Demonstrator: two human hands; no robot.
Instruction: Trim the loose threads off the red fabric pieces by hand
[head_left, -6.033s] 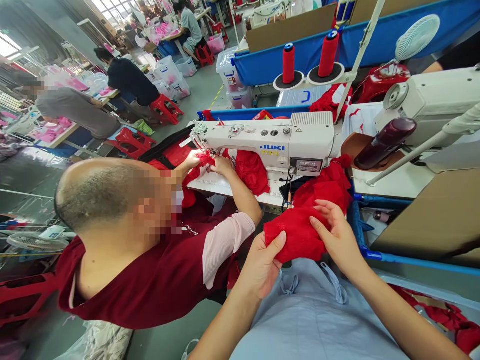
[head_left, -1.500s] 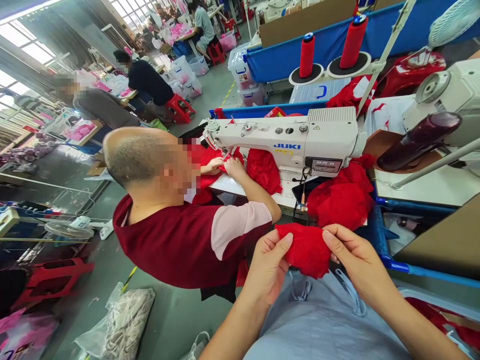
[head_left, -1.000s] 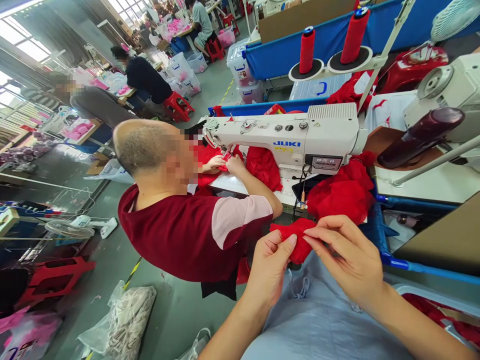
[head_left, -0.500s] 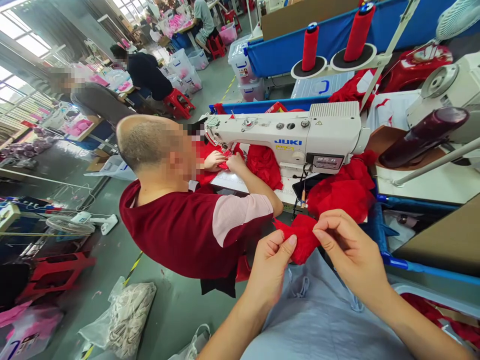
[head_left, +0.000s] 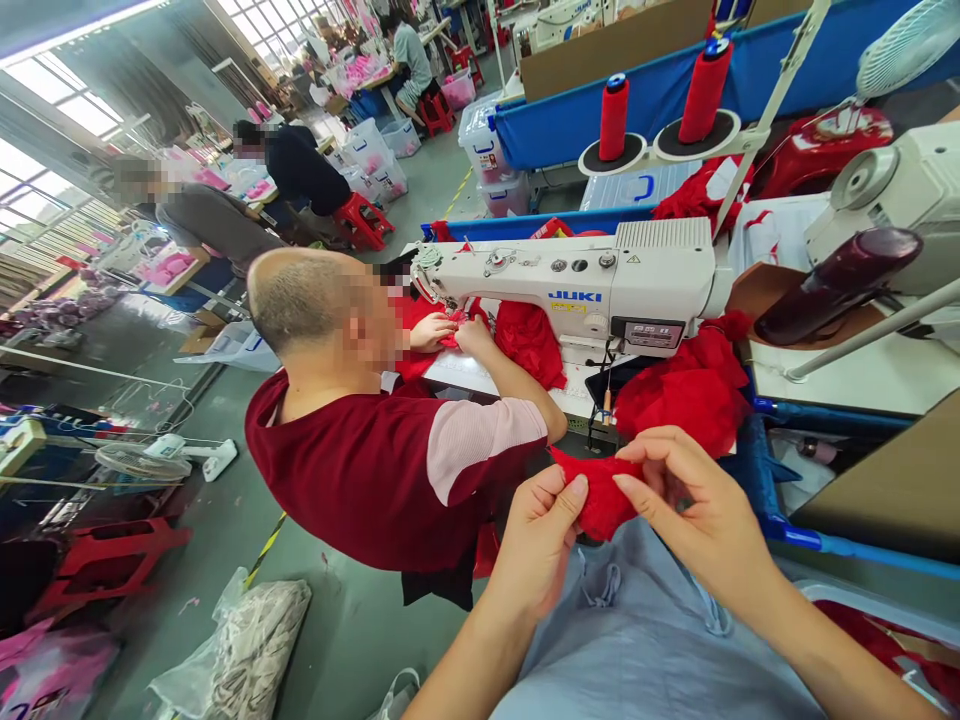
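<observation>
A small piece of red fabric (head_left: 602,492) is stretched between my two hands, in front of my body. My left hand (head_left: 541,535) pinches its left edge, thumb on top. With thumb and bent fingers, my right hand (head_left: 694,500) grips its right edge; the fingertips partly hide the cloth there. Just beyond my right hand lies a heap of red fabric (head_left: 682,390) at the end of the sewing table. A co-worker in a dark red shirt (head_left: 360,470) sits to the left, both hands on red cloth at a white sewing machine (head_left: 570,275).
Red thread spools (head_left: 614,118) stand on a rack behind the machine. A second machine (head_left: 900,190) is at the right, above a blue-framed bin (head_left: 795,525). A bag of pale cloth (head_left: 259,650) lies on the floor at lower left. Other people sit farther back.
My right thumb and fingers have shifted left on the red fabric, closer to my left hand. The view has tilted slightly; my left hand keeps its pinch.
</observation>
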